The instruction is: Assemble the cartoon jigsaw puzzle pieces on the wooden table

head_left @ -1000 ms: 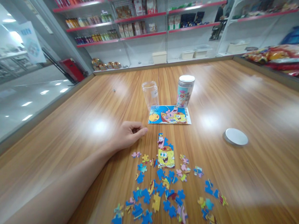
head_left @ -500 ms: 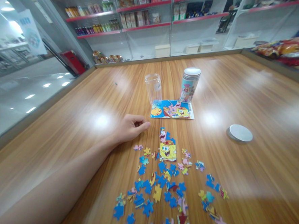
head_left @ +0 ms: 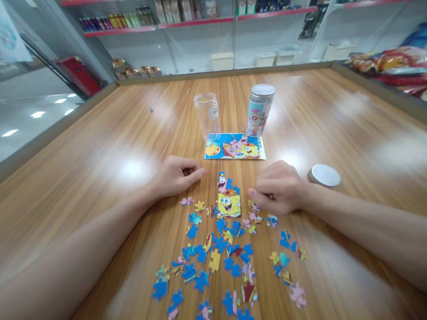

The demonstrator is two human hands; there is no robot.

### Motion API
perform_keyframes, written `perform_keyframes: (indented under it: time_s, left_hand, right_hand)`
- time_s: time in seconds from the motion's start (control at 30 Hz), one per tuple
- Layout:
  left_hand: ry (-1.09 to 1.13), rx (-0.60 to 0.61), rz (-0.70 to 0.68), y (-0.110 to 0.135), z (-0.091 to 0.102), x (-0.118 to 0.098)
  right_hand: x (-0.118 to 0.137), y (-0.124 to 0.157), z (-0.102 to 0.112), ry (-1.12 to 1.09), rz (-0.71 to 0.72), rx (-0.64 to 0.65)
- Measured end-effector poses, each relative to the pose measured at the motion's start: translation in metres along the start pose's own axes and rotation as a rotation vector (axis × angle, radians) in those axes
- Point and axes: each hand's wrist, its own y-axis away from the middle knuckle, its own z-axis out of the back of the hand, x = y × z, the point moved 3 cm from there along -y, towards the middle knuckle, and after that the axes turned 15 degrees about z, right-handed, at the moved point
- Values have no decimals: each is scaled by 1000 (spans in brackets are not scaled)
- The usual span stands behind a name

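Note:
My left hand [head_left: 180, 175] rests on the table left of the joined puzzle section [head_left: 229, 197], fingers curled in and nothing seen in them. Right of that section is my right hand [head_left: 278, 187], its fingers bent and thumb pressed in; what they hold, if anything, is hidden. The section shows a yellow sponge character below a pink one. Loose puzzle pieces [head_left: 214, 261], mostly blue, lie scattered toward me. Some pink pieces [head_left: 253, 216] lie just below my right hand. Beyond both hands is the picture card [head_left: 234, 146], printed with the same characters.
A clear open jar [head_left: 208, 114] and a lidded jar with a printed label [head_left: 260, 111] stand at the card's far edge. A silver lid [head_left: 325, 175] lies beyond my right wrist. Snack bags [head_left: 399, 69] are at the far right, and shelves [head_left: 194, 23] line the back.
My right hand has come into view from the right, beside the joined section. My left hand stays curled in place on the table. The view has shifted slightly downward and to the right.

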Motion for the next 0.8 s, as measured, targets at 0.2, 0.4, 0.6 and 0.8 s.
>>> perform_keyframes:
  time_s: [0.2, 0.4, 0.6, 0.8]
  left_hand:
    - [-75, 2, -33, -1, -2, 6]
    - [-142, -28, -62, 0, -4, 12]
    - [-159, -30, -64, 0, -5, 10]
    - [-173, -35, -77, 0, -5, 11]
  right_hand:
    - [-13, -2, -9, 2, -95, -91]
    - [3, -7, -13, -103, 39, -17]
    - [36, -12, -20, -123, 223, 182]
    - [62, -12, -34, -171, 337, 369]
